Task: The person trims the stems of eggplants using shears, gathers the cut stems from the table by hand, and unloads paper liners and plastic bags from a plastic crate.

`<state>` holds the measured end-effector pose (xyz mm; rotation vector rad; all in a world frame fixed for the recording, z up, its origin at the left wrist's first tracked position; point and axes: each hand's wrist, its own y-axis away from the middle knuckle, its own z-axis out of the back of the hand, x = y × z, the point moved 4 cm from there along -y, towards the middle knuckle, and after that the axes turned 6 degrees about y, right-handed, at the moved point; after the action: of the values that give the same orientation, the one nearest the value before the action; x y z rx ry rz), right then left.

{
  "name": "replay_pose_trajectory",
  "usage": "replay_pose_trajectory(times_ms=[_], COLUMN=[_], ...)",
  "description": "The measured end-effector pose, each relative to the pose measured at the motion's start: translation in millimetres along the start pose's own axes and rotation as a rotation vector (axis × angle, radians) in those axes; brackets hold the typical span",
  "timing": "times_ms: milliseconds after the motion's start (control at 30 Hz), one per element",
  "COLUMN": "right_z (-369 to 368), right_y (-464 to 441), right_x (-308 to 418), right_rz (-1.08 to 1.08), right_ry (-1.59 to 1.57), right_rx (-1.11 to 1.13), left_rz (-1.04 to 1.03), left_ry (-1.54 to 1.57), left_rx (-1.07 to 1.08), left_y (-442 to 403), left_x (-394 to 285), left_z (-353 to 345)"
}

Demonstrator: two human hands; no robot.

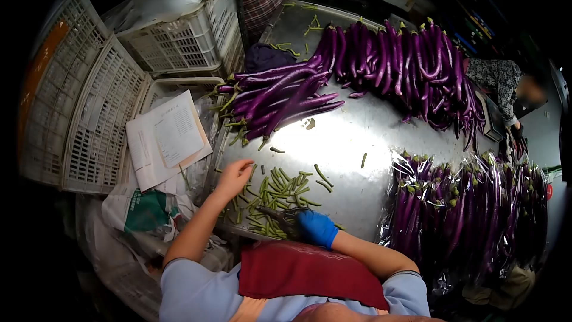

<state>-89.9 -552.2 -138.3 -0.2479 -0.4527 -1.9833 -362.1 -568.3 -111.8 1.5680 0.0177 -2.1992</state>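
My bare left hand is over the left edge of the metal table, its fingers loosely bent and apart, with nothing visible in them. Below the stem ends of a pile of long purple eggplants, it is apart from them. My right hand, in a blue glove, is closed on dark scissors near the table's front edge. The scissors point left, and the glove partly hides them. Around and under them lie many cut green stem pieces.
A long row of eggplants lies along the back. Eggplants in clear bags are at the right. White crates and papers are at the left. Another person's patterned sleeve shows at the far right.
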Motion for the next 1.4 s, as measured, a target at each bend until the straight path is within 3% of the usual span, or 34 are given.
replay_pose_trajectory(times_ms=[67,200,300,400,500,700,800,833,1033,1067,1167,1267,1400], right_z=[6,31,44,61,59,46,55,58,81,78,80,63,88], right_y=[-4,0,14,41,66,75,54,46,-14,-24,-48,-54,-50], right_x=[-1,2,-9,-25,-54,-123,-142,-147,-164,-171,-179,-190,-157], right_rz=[-0.052,-0.04,-0.054,-0.118,-0.247,-0.616,-0.692,-0.695,-0.608,-0.598,-0.573,-0.578,-0.431], right_ry=[-0.112,-0.151,-0.189,-0.26,-0.321,-0.449,-0.405,-0.346,-0.164,-0.138,-0.045,0.01,0.033], right_rx=[0.1,-0.008,0.028,0.072,-0.015,-0.306,-0.236,-0.221,-0.274,-0.294,-0.31,-0.302,-0.565], left_rz=[-0.055,-0.291,-0.411,-0.265,-0.231,-0.282,-0.195,-0.147,-0.351,-0.299,-0.441,-0.398,-0.099], left_ry=[-0.038,-0.248,-0.381,-0.687,-0.789,-0.865,-0.807,-0.78,-0.541,-0.515,-0.498,-0.652,-0.698], left_rx=[0.086,0.194,0.131,0.145,0.017,-0.1,-0.08,-0.066,-0.007,0.001,-0.016,-0.062,0.048], left_y=[-13,-52,-79,-92,-108,-103,-101,-102,-56,-54,-55,-77,-92], left_x=[-6,-19,-23,-41,-30,-18,-33,-37,-47,-42,-28,-24,-27], left_z=[-19,-59,-95,-113,-114,-115,-109,-106,-95,-92,-96,-104,-103])
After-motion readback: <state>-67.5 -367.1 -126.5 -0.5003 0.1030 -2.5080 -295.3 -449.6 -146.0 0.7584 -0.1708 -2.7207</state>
